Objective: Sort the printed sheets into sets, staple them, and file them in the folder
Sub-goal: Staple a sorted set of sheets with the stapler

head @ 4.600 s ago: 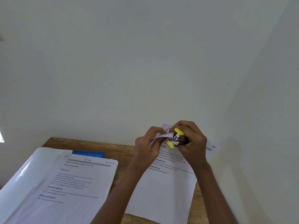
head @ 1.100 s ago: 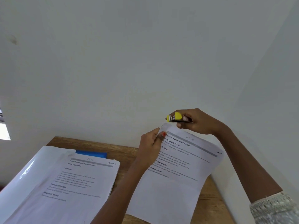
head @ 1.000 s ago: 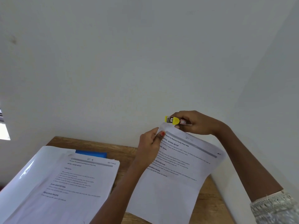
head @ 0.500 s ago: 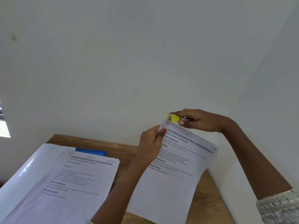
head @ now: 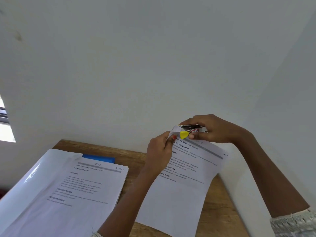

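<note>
**At the far right corner of a wooden desk: stapler at the corner of a paper set**

Head view, looking down at both hands against a plain white wall (head: 153, 65). Toward the right of the wooden desk (head: 135, 159), a set of printed sheets (head: 179, 194) is lifted at its top end, while its lower end lies on the desk. The left hand (head: 159, 151) pinches the set's top left corner between thumb and fingers; the thumbnail is painted red. The right hand (head: 215, 130) grips a small stapler (head: 191, 130) with a yellow tip, a silver metal top and a red-and-white label. The stapler sits right at that raised corner, and the paper curls up against its front end. Whether the stapler is pressed down on the paper cannot be told.

On the left of the desk, well apart from the hands, lies a stack of printed pages (head: 89, 185). It rests on a glossy white cover (head: 34, 177) that spreads out beyond it to the left. A flat blue thing (head: 99, 158) peeks out from behind the stack's top edge. A pale patterned sleeve (head: 294, 223) shows at the lower right.
</note>
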### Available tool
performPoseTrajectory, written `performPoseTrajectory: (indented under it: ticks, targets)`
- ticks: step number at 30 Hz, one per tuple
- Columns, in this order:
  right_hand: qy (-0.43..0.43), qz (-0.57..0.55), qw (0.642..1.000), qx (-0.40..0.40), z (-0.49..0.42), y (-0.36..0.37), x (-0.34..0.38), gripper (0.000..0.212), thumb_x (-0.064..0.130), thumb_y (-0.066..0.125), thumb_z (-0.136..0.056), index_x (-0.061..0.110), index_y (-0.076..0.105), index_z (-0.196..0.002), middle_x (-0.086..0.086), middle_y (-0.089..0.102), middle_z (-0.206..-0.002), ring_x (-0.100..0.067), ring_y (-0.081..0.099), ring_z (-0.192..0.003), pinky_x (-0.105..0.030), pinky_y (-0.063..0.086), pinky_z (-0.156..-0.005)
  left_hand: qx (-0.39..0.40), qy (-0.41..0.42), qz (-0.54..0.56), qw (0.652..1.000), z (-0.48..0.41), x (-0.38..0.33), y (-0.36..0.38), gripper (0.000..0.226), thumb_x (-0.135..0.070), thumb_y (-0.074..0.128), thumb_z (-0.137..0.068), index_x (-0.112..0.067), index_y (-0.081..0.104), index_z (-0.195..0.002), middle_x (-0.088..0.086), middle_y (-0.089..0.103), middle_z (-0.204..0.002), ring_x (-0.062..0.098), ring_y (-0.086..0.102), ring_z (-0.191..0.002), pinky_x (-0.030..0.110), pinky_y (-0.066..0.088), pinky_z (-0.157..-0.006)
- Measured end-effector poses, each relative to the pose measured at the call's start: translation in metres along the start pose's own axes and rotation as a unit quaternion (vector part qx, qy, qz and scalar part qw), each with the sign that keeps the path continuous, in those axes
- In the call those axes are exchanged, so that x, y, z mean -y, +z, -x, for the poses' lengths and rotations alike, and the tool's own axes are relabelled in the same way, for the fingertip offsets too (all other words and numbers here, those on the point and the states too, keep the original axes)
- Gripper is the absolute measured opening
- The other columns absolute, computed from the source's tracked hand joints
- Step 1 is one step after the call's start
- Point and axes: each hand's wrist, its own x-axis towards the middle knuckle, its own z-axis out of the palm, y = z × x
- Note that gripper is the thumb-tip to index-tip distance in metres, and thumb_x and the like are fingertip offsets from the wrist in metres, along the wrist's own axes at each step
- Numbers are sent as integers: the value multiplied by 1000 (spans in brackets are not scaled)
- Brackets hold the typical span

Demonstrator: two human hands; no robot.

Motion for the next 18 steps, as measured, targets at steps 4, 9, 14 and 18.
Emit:
performPoseTrajectory:
  ticks: [4,9,14,18]
  targets:
    - [2,8,1000,-1,0,1,2,51,47,55,-82,23,58,-128,5,65,-114,-8,58,-101,-12,41,-84,5,-14,28,999,1,-2,0,29,-33,49,-100,-14,59,-81,12,64,-70,27,57,-60,43,45,-55]
    - [5,-25,998,-49,7,-7,-3,50,50,57,-83,26,59,-126,12,64,-114,2,55,-103,-5,39,-84,4,-69,114,991,2,-11,-4,37,-31,50,-99,-9,53,-69,10,55,-62,15,46,-57,29,35,-55]
    - [7,-5,1000,-16,8,-7,-4,50,49,57,-82,29,57,-128,17,60,-105,2,54,-100,-3,35,-80,7,-49,130,990,2,-11,-6,43,-36,51,-97,0,58,-76,21,60,-68,18,49,-59,31,37,-57]
    - [15,7,1000,-12,6,-7,-1,52,47,54,-82,26,56,-129,14,58,-101,-2,54,-95,-2,34,-78,7,-9,112,994,4,-12,-4,39,-44,48,-92,-11,57,-74,8,53,-60,10,44,-56,29,34,-53]
